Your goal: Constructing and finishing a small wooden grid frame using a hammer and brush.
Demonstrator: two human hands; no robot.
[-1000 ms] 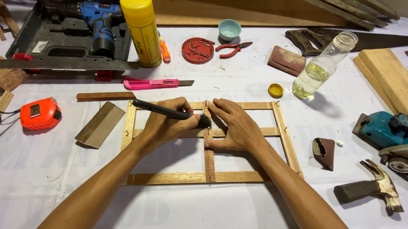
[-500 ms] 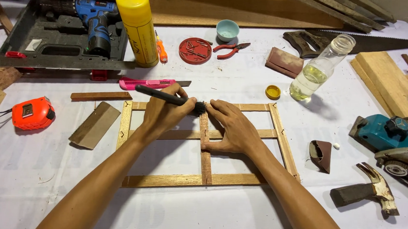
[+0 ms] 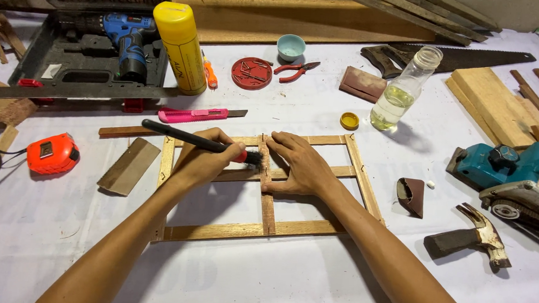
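Note:
A small wooden frame (image 3: pixel 257 230) with a cross of inner slats lies flat on the white cloth in front of me. My left hand (image 3: pixel 204 161) grips a black-handled brush (image 3: pixel 182 136), its bristles resting on the upright middle slat near the top. My right hand (image 3: pixel 300 165) lies flat on the frame, fingers spread across the middle slat and the crossbar, pressing it down.
Open glass bottle of clear liquid (image 3: pixel 403 91) and its yellow cap (image 3: pixel 349 120) behind the frame. Pink utility knife (image 3: pixel 196 114), yellow can (image 3: pixel 180 47), drill in case (image 3: pixel 128 43), orange tape measure (image 3: pixel 51 153), sandpaper (image 3: pixel 128 166) left. Hammer (image 3: pixel 469 238), electric planer (image 3: pixel 520 178), handsaw (image 3: pixel 453 59) right.
My left hand has drawn the brush slightly lower along the middle slat and tilted its handle more to the left. My right hand stays pressed on the frame.

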